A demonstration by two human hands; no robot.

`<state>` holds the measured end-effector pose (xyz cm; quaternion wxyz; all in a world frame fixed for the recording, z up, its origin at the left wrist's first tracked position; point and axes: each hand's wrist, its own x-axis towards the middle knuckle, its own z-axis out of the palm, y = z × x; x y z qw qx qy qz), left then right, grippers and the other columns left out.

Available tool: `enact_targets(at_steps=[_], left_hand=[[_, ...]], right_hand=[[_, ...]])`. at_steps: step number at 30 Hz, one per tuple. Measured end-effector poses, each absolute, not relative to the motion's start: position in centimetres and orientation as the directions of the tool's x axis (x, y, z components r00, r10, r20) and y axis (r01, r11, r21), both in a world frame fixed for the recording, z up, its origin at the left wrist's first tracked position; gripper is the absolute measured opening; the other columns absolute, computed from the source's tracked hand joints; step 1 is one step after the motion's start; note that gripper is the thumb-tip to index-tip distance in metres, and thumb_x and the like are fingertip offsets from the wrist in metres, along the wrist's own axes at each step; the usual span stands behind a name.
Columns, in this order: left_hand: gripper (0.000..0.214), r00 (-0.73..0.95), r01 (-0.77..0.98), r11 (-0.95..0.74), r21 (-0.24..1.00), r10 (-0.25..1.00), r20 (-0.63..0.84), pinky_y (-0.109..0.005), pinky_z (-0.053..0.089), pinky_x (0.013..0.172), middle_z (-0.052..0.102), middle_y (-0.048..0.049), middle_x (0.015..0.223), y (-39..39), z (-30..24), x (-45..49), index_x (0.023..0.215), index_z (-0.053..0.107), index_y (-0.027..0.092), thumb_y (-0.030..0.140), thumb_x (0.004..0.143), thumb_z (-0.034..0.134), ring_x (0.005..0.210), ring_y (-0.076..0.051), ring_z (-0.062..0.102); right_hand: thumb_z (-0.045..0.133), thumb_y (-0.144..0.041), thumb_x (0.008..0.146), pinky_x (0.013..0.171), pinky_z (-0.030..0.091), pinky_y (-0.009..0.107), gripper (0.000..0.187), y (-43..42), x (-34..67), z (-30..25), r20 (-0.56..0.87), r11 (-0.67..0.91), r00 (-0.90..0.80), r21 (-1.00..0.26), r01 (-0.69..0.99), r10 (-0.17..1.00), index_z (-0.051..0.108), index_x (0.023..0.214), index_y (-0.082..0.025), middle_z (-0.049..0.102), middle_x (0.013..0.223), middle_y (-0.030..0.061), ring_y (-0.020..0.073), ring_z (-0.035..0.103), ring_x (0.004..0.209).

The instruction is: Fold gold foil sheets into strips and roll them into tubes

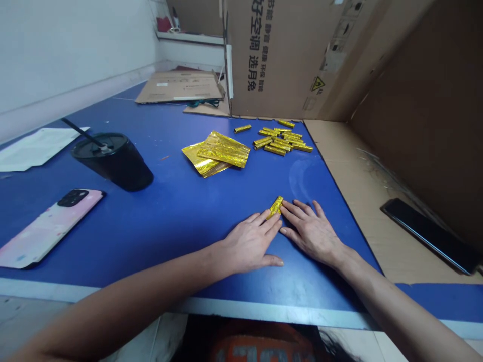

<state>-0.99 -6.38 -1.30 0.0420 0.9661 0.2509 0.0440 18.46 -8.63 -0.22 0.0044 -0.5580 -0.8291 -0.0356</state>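
Note:
A small rolled piece of gold foil (275, 206) lies on the blue table (169, 211). My left hand (251, 244) lies flat with fingers stretched out, fingertips on the roll's near end. My right hand (311, 231) lies flat beside it, fingers extended and touching the roll from the right. Farther back sits a stack of flat gold foil sheets (217, 153), and right of it a pile of several finished gold rolls (281, 140).
A black cup with a straw (113, 160) and a pink phone (45, 226) lie at the left. A dark phone (428, 234) rests on cardboard at the right. A large cardboard box (287, 55) stands behind. White paper (33, 146) lies far left.

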Motion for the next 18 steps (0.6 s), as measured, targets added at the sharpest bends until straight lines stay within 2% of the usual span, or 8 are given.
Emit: enact_targets(at_steps=[7,14,18], left_hand=[[0.082,0.871,0.484,-0.872,0.070,0.488,0.058,-0.037,0.022,0.102,0.031,-0.0181,0.137,-6.5,-0.8,-0.7,0.130,0.033,0.003,0.066,0.077,0.036,0.127,-0.029,0.026],[0.082,0.866,0.494,-0.865,0.083,0.499,0.044,-0.038,0.024,0.101,0.032,-0.0172,0.137,-6.6,-0.4,-0.8,0.129,0.036,0.005,0.067,0.076,0.037,0.127,-0.030,0.026],[0.083,0.865,0.495,-0.863,0.097,0.500,0.030,-0.038,0.023,0.102,0.031,-0.0181,0.137,-6.6,-0.3,-0.8,0.129,0.034,0.004,0.066,0.076,0.038,0.128,-0.030,0.024]], right_hand=[[0.029,-0.047,0.088,0.096,0.021,0.060,0.050,-8.4,19.4,-0.5,0.036,0.367,-0.367,0.023,0.930,0.929,0.036,0.131,-0.024,0.037,0.137,0.0047,0.0290,0.031,0.125],[0.027,-0.051,0.087,0.096,0.019,0.062,0.054,-7.0,21.0,-0.4,0.041,0.250,-0.250,-0.007,0.968,0.967,0.033,0.133,-0.024,0.036,0.138,0.0056,0.0286,0.027,0.127],[0.026,-0.052,0.087,0.101,0.017,0.058,0.060,-7.6,19.8,0.0,0.043,0.335,-0.332,-0.097,0.937,0.942,0.024,0.137,-0.020,0.027,0.142,0.0075,0.0253,0.018,0.131]])
